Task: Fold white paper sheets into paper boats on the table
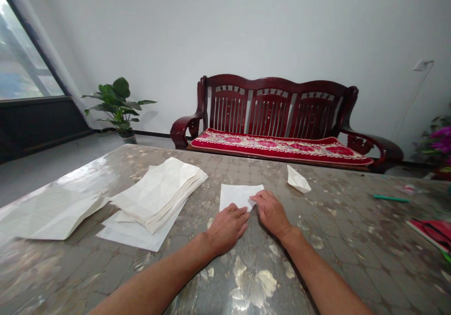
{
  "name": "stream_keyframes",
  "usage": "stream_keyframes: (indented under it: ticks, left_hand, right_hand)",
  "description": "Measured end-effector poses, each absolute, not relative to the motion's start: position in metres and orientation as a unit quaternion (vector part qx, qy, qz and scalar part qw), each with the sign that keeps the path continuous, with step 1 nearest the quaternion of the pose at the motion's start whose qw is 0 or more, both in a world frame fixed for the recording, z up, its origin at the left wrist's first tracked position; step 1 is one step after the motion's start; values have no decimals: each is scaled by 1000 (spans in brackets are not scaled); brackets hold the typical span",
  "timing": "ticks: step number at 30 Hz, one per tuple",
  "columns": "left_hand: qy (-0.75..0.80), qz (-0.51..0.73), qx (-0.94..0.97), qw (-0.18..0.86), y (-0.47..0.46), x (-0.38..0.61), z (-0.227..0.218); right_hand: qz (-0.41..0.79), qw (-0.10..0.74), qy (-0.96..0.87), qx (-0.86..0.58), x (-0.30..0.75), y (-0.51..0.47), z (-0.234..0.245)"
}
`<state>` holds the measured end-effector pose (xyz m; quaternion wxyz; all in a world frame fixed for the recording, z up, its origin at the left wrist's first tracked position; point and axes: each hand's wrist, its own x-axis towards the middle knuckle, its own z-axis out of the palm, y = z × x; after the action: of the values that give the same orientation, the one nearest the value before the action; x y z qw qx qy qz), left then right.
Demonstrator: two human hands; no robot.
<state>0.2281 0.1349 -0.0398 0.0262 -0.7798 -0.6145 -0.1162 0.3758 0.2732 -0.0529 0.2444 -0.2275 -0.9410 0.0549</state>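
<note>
A small white sheet of paper (237, 194) with faint lines lies on the table in front of me, its near right part turned up. My left hand (229, 228) rests flat on its near edge, fingers stretched out together. At the sheet's right side, my right hand (271, 211) has its fingers closed on the raised corner. The fingers hide part of that fold. Beyond my right hand sits a folded paper boat (299, 180), apart from both hands.
A stack of creased paper sheets (158, 190) lies to the left, with more loose sheets (52, 214) beyond it. On the right are a green pen (391, 198) and a red item (431, 233). A wooden bench (271, 113) stands behind the patterned table (334, 258).
</note>
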Motion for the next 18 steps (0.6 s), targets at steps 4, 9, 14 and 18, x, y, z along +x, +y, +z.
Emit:
stream_keyframes:
  ticks: [4,9,14,18]
  left_hand:
    - [-614,-145,-776,-19,136,236,-43]
    - [-600,-177,-780,-22,132,220,-41]
    - [-626,-154,-764,-37,127,203,-34]
    - [-630,-128,-764,-51,127,202,-30]
  right_hand:
    - [65,192,-954,-220,369,269,-52]
    - [43,167,-957,-231,370,271,-50]
    - [49,168,-955,-238,373,273,-52]
    - [49,166,-955,-242,373,274,-52]
